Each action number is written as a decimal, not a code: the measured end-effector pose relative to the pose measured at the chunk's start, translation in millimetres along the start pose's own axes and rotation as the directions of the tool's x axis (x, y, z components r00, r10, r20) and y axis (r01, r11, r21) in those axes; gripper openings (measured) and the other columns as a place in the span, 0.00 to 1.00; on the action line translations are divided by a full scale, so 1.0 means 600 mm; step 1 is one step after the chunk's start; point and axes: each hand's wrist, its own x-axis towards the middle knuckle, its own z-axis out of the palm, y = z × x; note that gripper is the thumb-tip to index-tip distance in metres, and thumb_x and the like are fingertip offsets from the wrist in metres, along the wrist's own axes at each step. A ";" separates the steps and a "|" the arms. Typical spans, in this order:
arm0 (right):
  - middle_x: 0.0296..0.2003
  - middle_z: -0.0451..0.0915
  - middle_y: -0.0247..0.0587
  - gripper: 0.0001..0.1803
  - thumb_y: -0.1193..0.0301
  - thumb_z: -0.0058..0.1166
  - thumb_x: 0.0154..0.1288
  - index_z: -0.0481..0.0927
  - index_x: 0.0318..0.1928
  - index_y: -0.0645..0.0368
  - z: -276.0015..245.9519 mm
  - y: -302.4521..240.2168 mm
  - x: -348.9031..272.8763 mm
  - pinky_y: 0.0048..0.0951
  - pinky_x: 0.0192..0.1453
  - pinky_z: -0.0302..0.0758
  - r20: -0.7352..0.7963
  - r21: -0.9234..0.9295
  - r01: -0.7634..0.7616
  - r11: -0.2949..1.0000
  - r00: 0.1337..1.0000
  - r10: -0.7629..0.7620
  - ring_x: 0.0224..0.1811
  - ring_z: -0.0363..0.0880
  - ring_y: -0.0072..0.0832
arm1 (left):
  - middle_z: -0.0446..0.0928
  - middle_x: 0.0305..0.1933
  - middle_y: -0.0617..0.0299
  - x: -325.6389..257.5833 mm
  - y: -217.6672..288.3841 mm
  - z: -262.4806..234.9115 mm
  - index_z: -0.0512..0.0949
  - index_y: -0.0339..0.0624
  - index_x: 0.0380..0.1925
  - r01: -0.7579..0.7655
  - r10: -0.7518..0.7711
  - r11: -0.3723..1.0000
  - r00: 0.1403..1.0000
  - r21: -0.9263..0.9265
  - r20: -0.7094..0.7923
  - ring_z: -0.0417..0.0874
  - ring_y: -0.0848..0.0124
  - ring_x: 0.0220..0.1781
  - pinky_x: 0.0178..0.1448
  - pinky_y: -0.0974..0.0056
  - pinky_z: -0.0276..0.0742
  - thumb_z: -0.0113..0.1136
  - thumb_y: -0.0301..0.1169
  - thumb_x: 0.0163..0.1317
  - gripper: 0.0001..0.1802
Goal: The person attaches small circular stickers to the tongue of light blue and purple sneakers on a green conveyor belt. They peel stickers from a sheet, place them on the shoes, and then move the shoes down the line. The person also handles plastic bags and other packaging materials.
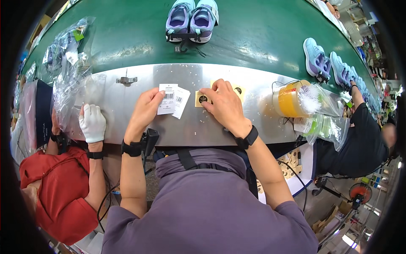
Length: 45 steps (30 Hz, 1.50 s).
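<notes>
Tags (168,106) in left hand (145,108), tub (286,100) (white strands (309,98))

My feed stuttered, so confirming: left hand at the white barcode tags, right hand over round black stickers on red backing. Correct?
Not quite: the backing is yellow, not red, as the head view shows. The left hand is at the white barcode tags, the right hand over round black stickers.

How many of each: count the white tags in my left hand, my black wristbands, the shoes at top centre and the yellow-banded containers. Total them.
White tags visible: 2
Black wristbands: 2
Shoes: 2
Yellow-banded container: 1
Total: 7
</notes>
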 end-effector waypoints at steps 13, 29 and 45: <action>0.37 0.75 0.32 0.07 0.77 0.50 0.65 0.69 0.43 0.63 -0.106 0.004 -0.058 0.17 0.28 0.75 0.162 0.856 -0.399 0.330 0.812 0.561 0.29 0.77 0.18 | 0.78 0.34 0.67 -0.006 0.040 0.129 0.77 0.39 0.36 -0.062 0.162 0.930 0.954 -0.363 0.251 0.77 0.80 0.36 0.43 0.73 0.73 0.62 0.23 0.56 0.08; 0.32 0.81 0.33 0.05 0.76 0.53 0.63 0.80 0.38 0.62 -0.142 0.032 -0.133 0.20 0.39 0.73 -0.148 0.744 -0.299 0.598 0.798 0.584 0.34 0.76 0.16 | 0.78 0.37 0.65 0.016 0.067 0.234 0.75 0.38 0.38 -0.154 0.234 0.889 0.962 -0.431 0.140 0.78 0.79 0.39 0.45 0.73 0.73 0.61 0.21 0.57 0.08; 0.30 0.80 0.38 0.07 0.73 0.54 0.63 0.77 0.35 0.65 -0.326 0.180 -0.138 0.24 0.36 0.71 -0.675 0.140 -0.370 0.918 0.643 0.362 0.30 0.75 0.24 | 0.78 0.37 0.58 0.055 0.139 0.406 0.75 0.32 0.34 -0.725 0.734 0.657 0.551 -0.209 0.396 0.79 0.69 0.36 0.44 0.68 0.75 0.54 0.15 0.50 0.10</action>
